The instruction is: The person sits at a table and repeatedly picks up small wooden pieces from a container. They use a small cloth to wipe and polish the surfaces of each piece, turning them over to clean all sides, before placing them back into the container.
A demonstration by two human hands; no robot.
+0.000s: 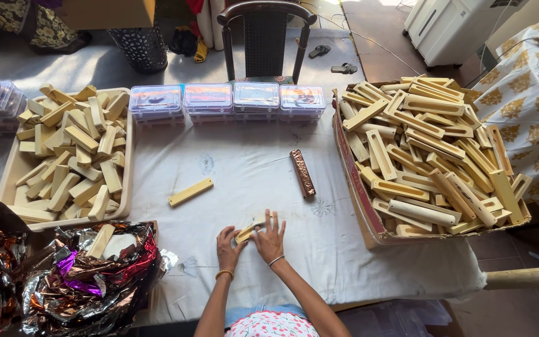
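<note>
Both hands rest on the white tablecloth (251, 181) near its front edge. My left hand (228, 247) and my right hand (269, 238) together hold a small cream wooden block (245, 233) with a bit of shiny foil around it. The fingers of the right hand spread flat over the block's right end. A bare cream block (190, 191) lies to the upper left of the hands. A block wrapped in brown foil (302, 173) lies to the upper right.
A beige tray (12, 170) at left holds several plain blocks. A cardboard box (357, 187) at right is heaped with slotted wooden cases. Clear plastic boxes (227, 100) line the far edge. Crumpled foil sheets (88, 274) lie at the front left. A chair (266, 37) stands behind.
</note>
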